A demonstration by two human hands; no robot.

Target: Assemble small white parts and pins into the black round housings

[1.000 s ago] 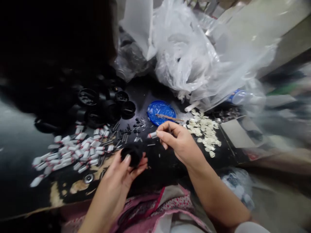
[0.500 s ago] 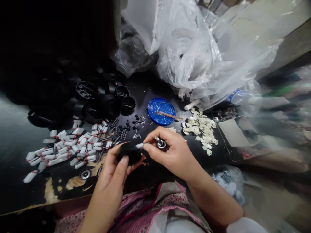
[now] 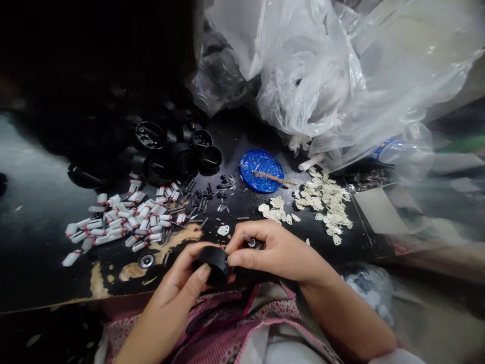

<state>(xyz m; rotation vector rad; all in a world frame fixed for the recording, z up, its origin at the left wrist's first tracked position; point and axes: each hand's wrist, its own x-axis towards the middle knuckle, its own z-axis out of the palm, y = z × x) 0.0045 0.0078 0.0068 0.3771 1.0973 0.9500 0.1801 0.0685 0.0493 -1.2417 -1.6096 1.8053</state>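
Note:
My left hand (image 3: 178, 293) grips a round black plastic cap (image 3: 212, 263) near the table's front edge. My right hand (image 3: 273, 250) is closed beside it, fingertips pressed on the cap's rim, with a small metal piece (image 3: 251, 242) pinched among the fingers. A heap of small white parts with red bands (image 3: 121, 225) lies to the left on the black table (image 3: 45, 212). Small black springs and pins (image 3: 204, 199) are scattered behind the hands.
Black round housings (image 3: 170, 151) are piled at the back left. A blue lid (image 3: 261, 171) holds a thin stick. Pale flat pieces (image 3: 326, 205) lie to the right. Clear plastic bags (image 3: 322, 76) fill the back. A metal washer (image 3: 146, 261) lies by the worn patch.
My right hand brought the white part from the table down to the black cap and now presses at its rim. Both hands moved closer to my body.

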